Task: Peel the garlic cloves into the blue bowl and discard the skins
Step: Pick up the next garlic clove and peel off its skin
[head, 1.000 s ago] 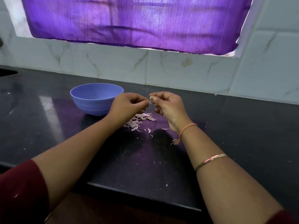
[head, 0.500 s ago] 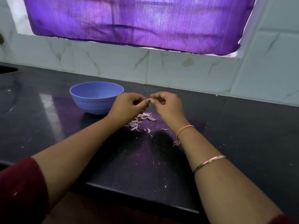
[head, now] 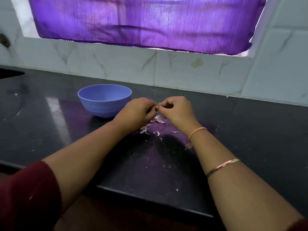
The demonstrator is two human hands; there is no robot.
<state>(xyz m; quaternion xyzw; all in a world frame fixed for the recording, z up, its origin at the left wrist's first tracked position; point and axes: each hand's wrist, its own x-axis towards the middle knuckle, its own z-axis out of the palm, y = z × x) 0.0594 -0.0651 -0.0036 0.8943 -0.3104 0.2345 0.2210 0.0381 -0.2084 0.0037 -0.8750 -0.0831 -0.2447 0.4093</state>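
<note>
Your left hand (head: 138, 112) and your right hand (head: 176, 110) met above the dark counter (head: 250, 130) with curled fingers, and both pinched one small garlic clove (head: 156, 107) between the fingertips; only a pale tip of it showed; the blue bowl (head: 103, 107) stood on the counter just beside your left hand, to its left, and its near wall hid the bottom of it; the loose skins (head: 150, 125) lay scattered on the counter under and near both hands; a purple curtain (head: 141, 22) hung over the window behind
</note>
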